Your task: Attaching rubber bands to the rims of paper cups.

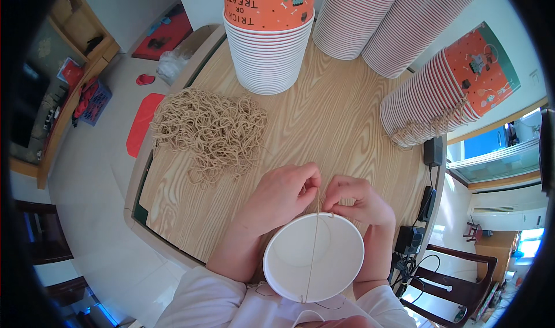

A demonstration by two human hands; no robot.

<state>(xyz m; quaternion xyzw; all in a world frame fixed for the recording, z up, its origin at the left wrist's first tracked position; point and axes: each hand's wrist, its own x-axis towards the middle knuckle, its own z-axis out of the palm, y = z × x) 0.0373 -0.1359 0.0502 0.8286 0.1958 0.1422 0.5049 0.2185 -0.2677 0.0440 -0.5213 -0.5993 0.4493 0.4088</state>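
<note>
A white paper bucket (pixel 342 257) is tilted with its open mouth toward me, close against my body. A thin strand of tan twine (pixel 314 241) runs across the mouth, passing through the rim on the near side and reaching the far rim. My left hand (pixel 284 194), just beyond the far rim, pinches the twine between thumb and fingertips. Right beside it, my right hand (pixel 359 202) is closed at the rim, its fingertips pinching the twine near a small loop there. The bucket's outside is mostly hidden.
A tangled heap of cut twine (pixel 211 131) lies on the wood-grain table (pixel 329 125), left of centre. Tall nested bucket stacks (pixel 269 59) stand at the back; another stack (pixel 428 97) leans at right, with twine strands on it. Black power adapters (pixel 409 239) and cables line the right edge.
</note>
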